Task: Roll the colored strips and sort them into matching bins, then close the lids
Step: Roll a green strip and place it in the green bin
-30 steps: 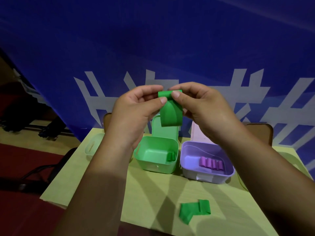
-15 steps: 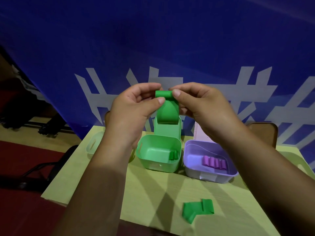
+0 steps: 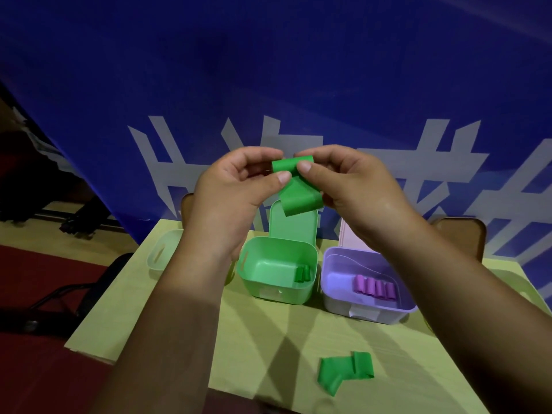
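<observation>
Left hand (image 3: 233, 189) and right hand (image 3: 352, 186) raised side by side above the table (image 3: 268, 339), fingers curled, each pinching the rolled top end of one green strip (image 3: 300, 198) between thumb and fingers. Thumb tips almost meet on the front of the roll. The unrolled remainder of the strip hangs down between the hands, lower edge curling slightly. Directly below in view: green bin (image 3: 268, 291), its green lid (image 3: 294, 231) standing upright at the back; two small green rolls (image 3: 303, 274) lie against its inner right wall. Just beside it on the right, purple bin (image 3: 343, 306), lid open, holding a row of purple rolls (image 3: 375, 288) side by side. A pale bin (image 3: 161, 255) sits left of the green one, mostly hidden by the left forearm; contents cannot be seen. Near the front edge of the table, loose green strips (image 3: 346, 372) lie partly folded, overlapping. Blue backdrop (image 3: 268, 70) with white marks hangs behind the table.
</observation>
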Motion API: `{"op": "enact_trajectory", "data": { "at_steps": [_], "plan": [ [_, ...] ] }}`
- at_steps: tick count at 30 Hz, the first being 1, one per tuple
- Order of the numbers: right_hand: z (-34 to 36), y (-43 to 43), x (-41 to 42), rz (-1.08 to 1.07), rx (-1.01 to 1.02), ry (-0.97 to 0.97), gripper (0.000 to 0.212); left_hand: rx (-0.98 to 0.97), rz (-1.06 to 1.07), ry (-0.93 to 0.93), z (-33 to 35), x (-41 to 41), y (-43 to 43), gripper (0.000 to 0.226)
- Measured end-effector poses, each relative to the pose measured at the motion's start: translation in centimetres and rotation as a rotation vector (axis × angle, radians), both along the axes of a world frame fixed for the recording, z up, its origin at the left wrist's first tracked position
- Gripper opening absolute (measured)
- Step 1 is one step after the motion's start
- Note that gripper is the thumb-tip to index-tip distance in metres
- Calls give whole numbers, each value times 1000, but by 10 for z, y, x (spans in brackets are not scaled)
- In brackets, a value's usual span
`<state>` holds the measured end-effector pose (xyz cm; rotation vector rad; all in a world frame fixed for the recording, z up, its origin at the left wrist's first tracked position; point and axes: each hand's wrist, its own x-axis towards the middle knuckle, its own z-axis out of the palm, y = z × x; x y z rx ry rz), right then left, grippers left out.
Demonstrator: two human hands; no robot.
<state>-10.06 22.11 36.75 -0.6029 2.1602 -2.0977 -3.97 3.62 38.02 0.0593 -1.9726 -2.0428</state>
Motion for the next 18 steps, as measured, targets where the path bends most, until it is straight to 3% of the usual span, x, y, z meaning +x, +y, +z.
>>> {"op": "enact_trajectory", "data": {
  "at_steps": [8,13,18],
  "plan": [
    [-1,-3,-6,-26,22,60,20,107,-37,-49,-3,-5,-1,27],
    [-6,-4,-11,2,-13,-34,25,47,-44,-21,-7,-12,-3,30],
    [-11,-4,-21,-21,6,-16,21,127,-99,-69,-8,-19,-1,34]
  ]
}}
